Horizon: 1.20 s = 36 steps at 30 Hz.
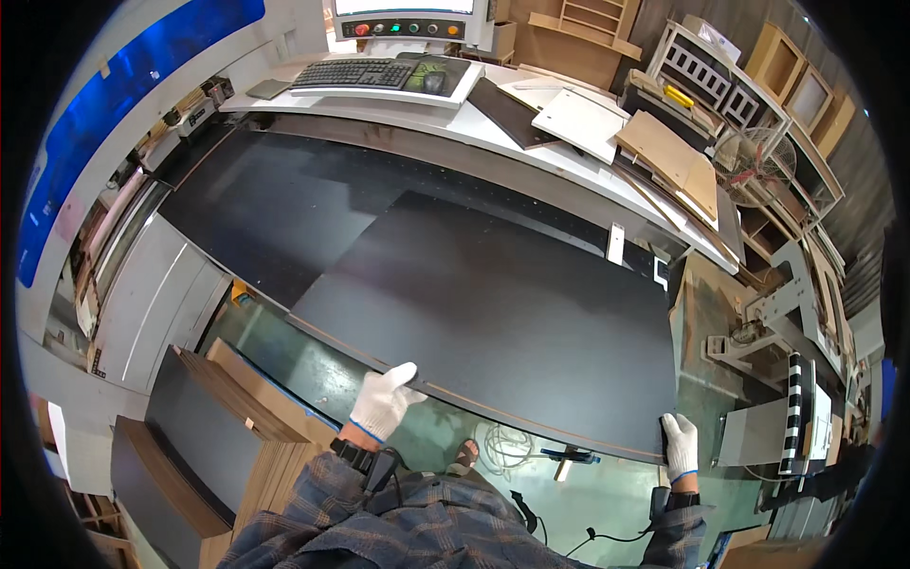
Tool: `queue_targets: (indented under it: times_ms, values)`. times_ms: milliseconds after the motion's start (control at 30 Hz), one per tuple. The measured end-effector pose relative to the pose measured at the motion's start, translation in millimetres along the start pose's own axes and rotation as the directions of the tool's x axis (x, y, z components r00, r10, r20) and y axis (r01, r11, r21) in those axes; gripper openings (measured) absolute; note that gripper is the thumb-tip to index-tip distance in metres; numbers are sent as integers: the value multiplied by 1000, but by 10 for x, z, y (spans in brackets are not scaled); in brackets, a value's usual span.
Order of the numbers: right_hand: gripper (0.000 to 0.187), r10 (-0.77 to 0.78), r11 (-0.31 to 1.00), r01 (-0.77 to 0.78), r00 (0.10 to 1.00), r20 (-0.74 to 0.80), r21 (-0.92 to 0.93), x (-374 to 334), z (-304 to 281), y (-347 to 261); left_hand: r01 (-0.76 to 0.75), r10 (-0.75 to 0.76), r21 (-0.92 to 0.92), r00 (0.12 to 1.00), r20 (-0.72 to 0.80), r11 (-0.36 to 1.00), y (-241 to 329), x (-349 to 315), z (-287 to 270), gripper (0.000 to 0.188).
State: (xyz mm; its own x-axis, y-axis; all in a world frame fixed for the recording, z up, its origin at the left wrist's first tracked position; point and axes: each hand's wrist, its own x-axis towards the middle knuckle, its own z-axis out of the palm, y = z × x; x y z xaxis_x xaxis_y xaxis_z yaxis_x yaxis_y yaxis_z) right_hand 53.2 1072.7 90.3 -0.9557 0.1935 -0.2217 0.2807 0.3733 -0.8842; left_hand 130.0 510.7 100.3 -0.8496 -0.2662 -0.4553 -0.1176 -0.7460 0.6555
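A large dark grey board lies across the black machine bed, its near edge reaching out toward me. My left hand, in a white knitted glove, grips that near edge left of its middle, thumb on top and fingers hidden beneath. At the near right corner my right hand, gloved the same way, is closed round the board's right edge. Dark bands sit on both wrists.
A keyboard and mouse stand on the white ledge below a control panel. Loose panels lie on the ledge's right. Stacked dark boards stand at lower left. A coiled hose lies on the green floor; a fan stands far right.
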Motion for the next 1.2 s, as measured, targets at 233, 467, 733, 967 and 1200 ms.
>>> queue_targets:
  times_ms: [233, 467, 733, 967, 1200]
  values:
    - [37, 74, 993, -88, 984, 160, 84, -378, 396, -939, -177, 177, 102, 984, 8, 979, 939, -529, -171, 15]
    - [33, 164, 949, -245, 923, 349, 201, -952, 1277, -1882, -297, 304, 188, 953, -7, 936, 1925, -945, -759, 19]
    - [58, -403, 777, 480, 876, 264, -408, -1791, 1782, -2393, -229, 234, 111, 972, -35, 967, 2675, -1051, -1326, 15]
    - [55, -604, 11, 856, 417, 679, -517, -2587, 3188, -3256, -263, 250, 80, 958, 143, 962, 2976, -1064, -1534, 17]
    - [20, -652, -136, 831, 336, 680, -540, -1793, 3478, -3904, -318, 214, 199, 884, 417, 927, 3636, -893, -1453, 30]
